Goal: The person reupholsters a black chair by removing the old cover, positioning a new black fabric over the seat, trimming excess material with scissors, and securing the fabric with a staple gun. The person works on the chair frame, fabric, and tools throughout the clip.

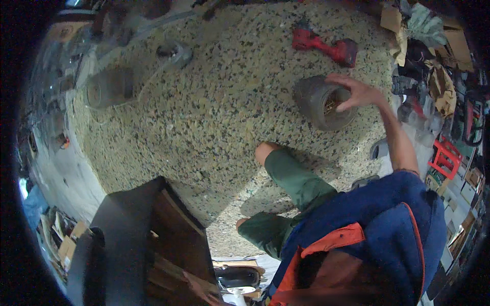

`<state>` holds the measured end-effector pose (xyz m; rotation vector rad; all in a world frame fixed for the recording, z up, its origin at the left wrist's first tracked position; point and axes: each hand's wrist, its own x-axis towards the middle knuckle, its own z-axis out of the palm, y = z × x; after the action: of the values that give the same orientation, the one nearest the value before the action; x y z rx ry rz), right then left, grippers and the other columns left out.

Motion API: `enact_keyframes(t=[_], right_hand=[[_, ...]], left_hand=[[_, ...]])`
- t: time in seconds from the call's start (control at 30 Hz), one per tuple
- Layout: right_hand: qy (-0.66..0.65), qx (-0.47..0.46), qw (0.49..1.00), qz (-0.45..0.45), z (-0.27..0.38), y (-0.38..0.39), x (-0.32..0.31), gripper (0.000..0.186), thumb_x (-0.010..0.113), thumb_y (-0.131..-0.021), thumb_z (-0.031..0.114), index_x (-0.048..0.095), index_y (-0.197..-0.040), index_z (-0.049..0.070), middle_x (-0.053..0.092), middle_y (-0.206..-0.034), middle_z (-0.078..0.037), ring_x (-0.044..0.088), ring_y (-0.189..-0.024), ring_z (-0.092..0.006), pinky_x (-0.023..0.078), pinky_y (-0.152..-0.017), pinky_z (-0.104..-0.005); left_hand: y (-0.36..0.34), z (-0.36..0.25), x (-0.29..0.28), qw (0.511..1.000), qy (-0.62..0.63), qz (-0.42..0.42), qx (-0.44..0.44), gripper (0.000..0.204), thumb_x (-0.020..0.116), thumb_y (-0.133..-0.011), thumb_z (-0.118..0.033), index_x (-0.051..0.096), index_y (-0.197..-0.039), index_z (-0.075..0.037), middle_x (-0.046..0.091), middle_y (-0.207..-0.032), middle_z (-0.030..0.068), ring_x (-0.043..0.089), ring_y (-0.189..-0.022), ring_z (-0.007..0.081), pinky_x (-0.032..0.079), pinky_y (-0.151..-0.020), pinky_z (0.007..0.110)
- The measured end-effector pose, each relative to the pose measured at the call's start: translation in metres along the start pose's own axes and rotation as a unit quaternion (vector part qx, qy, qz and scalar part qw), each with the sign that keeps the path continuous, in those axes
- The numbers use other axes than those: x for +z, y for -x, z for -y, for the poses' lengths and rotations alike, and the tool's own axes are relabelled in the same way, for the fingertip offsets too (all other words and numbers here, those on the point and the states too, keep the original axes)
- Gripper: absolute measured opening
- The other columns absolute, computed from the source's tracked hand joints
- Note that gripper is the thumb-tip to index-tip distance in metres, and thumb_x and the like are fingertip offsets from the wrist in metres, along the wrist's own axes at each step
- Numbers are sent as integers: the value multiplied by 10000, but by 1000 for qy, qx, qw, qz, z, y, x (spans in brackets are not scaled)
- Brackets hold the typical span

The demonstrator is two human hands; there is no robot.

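Note:
A clear wide-mouthed jar [311,104] stands on the speckled surface at the upper right, with small yellowish pieces like screws inside it. Over its mouth is my right hand [357,94], thumb and fingers spread apart and nothing visible between them. Just beyond the jar lies a red and dark cordless drill [322,45]. Low in the picture, a dim skin-toned shape, perhaps my left hand [200,286], shows beside a dark open-fronted cabinet [130,229]; its fingers cannot be made out.
Another clear container [109,87] lies at the far left, near a small translucent bag-like item [176,53]. Crumpled brown paper [441,86] and a red plastic frame [447,157] crowd the right side. My green-clad legs [296,178] occupy the middle.

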<state>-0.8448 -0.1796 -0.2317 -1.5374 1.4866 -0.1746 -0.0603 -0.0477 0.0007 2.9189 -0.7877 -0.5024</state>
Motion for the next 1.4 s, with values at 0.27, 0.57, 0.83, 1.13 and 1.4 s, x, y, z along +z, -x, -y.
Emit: enact_keyframes(t=[0.27,0.57,0.83,1.13,1.4], right_hand=[[166,82,956,-227,14,-77,5,495,568,-729,41,683,-1206,106,716,-983,-202,678,-979,-410,543,-848,-519],[-428,259,820,-277,37,-175,31,477,671,-914,298,567,-1308,50,587,-1270,-176,596,-1112,-304,572,-842,-462],[-430,226,828,-280,261,-155,-45,371,674,-953,216,608,-1273,40,627,-1248,-121,614,-1038,-196,527,-866,-334],[-31,-731,617,-290,669,52,-245,411,599,-927,151,583,-1292,-36,644,-1236,-149,630,-1118,-264,548,-881,-374],[121,-728,597,-315,767,80,-319,381,593,-923,98,588,-1278,-39,656,-1202,-151,644,-1066,-244,548,-862,-350]], left_hand=[[6,-22,-21,998,10,52,-25,720,640,-901,-580,580,-1323,0,529,-1347,173,515,-1227,252,414,-999,395],[-30,41,-25,994,-6,95,-53,811,635,-881,-618,540,-1395,3,474,-1496,213,484,-1364,287,394,-1093,413],[3,32,6,980,-186,18,-67,1084,754,-789,-511,222,-1530,75,237,-1578,329,230,-1480,455,163,-1193,598],[-1,18,10,969,-233,-7,-78,966,792,-741,-526,450,-1426,64,504,-1437,271,502,-1337,391,382,-1108,527],[-19,34,44,978,-161,85,-97,807,705,-802,-400,449,-1437,27,575,-1356,266,525,-1294,403,374,-1098,508]])
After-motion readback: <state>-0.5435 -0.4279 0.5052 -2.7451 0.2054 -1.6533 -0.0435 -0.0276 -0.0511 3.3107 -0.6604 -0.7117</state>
